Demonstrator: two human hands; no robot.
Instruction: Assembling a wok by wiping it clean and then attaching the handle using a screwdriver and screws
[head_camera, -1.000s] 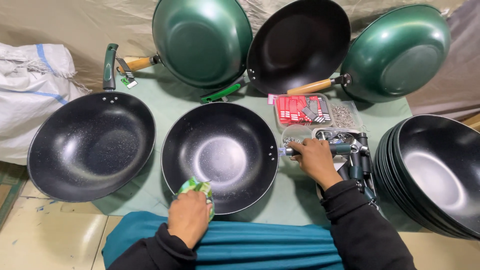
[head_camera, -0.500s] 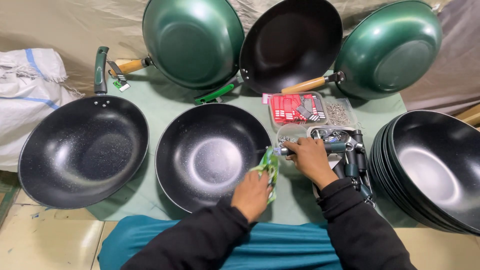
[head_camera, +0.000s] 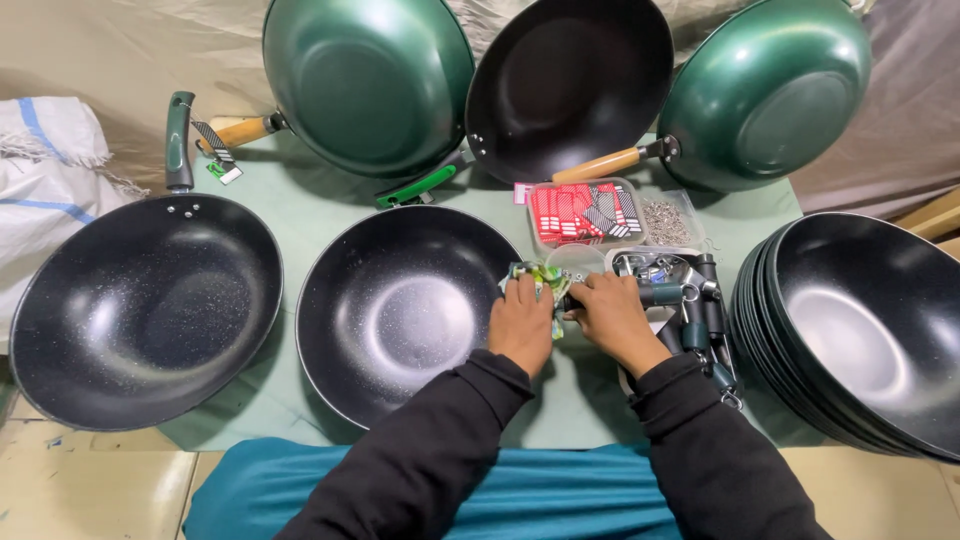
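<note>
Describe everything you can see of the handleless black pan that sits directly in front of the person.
The black pan is round and deep, with a dark speckled non-stick lining that shines at the centre and a thin pale rim. No handle is fitted. It sits upright on the pale green table cover, between a similar pan with a green handle and a stack of black pans. The left hand, holding a small green packet, rests at its right rim; the sleeve crosses its lower right edge.
</note>
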